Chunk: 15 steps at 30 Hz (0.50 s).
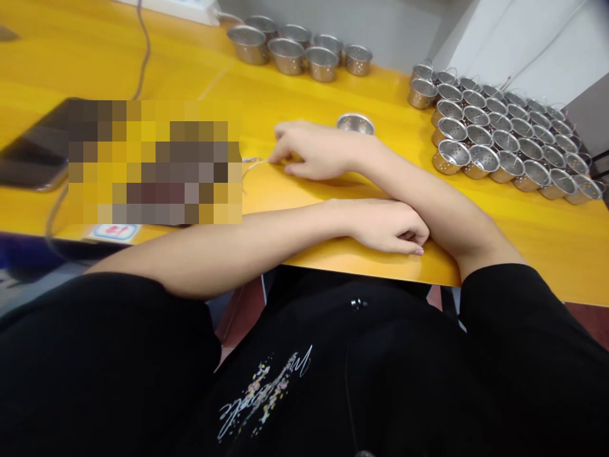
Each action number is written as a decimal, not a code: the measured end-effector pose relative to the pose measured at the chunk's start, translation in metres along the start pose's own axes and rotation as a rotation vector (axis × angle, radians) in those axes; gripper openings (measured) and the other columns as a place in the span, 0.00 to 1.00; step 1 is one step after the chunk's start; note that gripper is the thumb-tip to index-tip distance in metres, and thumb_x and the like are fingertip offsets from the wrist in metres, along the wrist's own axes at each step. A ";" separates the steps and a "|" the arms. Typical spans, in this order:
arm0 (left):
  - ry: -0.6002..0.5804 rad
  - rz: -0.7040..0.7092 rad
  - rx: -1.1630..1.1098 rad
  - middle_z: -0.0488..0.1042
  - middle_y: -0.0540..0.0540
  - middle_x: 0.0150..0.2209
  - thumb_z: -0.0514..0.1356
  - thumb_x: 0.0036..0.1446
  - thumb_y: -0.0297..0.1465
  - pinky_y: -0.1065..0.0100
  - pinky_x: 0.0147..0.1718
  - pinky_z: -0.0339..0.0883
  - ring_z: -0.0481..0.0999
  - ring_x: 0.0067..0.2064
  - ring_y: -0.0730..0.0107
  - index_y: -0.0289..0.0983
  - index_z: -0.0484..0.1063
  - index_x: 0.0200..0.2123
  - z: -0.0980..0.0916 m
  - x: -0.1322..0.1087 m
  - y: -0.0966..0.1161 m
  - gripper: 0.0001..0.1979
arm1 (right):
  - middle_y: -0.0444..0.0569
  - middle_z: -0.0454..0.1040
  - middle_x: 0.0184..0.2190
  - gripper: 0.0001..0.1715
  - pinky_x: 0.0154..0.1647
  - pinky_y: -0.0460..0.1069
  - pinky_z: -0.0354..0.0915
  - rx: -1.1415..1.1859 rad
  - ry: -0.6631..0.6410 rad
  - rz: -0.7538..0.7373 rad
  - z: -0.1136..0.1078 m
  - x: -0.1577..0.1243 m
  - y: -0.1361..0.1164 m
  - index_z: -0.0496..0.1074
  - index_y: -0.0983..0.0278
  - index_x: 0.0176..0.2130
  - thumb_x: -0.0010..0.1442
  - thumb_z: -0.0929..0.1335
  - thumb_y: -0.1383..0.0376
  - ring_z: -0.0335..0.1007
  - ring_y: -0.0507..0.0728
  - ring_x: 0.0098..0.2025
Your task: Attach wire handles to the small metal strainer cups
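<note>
The only view looks from the wearer's head forward and steeply down: shirt (404, 381) close below, left hand (390, 225) and right hand (316, 149) mid-frame, table (295, 98) reaching away to cups (321, 63) farther off.

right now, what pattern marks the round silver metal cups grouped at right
The round silver metal cups show small dotted holes, best in the head view.

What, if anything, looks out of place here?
One metal cup sits alone just beyond the right wrist, apart from the back cups and the rows of cups at right, so it looks stray. I see no spill; the pixelated patch at left can't be judged.
</note>
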<state>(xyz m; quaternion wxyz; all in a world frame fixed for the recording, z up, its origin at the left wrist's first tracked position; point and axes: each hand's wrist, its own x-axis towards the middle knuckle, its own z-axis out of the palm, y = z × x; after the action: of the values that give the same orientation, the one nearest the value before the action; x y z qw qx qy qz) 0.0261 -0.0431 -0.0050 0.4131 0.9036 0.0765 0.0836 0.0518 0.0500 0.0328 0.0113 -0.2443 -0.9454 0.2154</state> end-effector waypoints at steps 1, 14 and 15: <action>0.000 -0.001 0.001 0.85 0.48 0.35 0.68 0.79 0.30 0.62 0.35 0.64 0.76 0.32 0.67 0.39 0.83 0.38 0.000 0.000 0.000 0.11 | 0.48 0.91 0.56 0.06 0.67 0.61 0.73 -0.053 0.011 -0.020 -0.001 0.000 -0.001 0.89 0.53 0.45 0.74 0.77 0.64 0.83 0.69 0.67; 0.001 0.021 -0.007 0.83 0.49 0.35 0.67 0.80 0.28 0.62 0.35 0.64 0.75 0.32 0.68 0.38 0.82 0.39 0.000 0.001 -0.001 0.11 | 0.51 0.88 0.54 0.23 0.53 0.56 0.69 -0.104 0.073 -0.096 0.005 -0.001 -0.001 0.73 0.56 0.48 0.64 0.70 0.82 0.83 0.65 0.55; 0.001 0.018 -0.006 0.83 0.49 0.35 0.67 0.80 0.28 0.62 0.36 0.64 0.75 0.33 0.68 0.38 0.82 0.39 0.000 0.000 -0.001 0.11 | 0.49 0.87 0.52 0.23 0.52 0.55 0.68 -0.093 0.064 -0.080 0.006 -0.001 -0.002 0.72 0.55 0.48 0.64 0.70 0.82 0.83 0.65 0.54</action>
<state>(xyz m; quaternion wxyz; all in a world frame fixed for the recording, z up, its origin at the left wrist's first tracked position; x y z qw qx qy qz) 0.0265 -0.0430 -0.0058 0.4152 0.9029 0.0681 0.0881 0.0514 0.0457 0.0283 0.0389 -0.2133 -0.9625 0.1628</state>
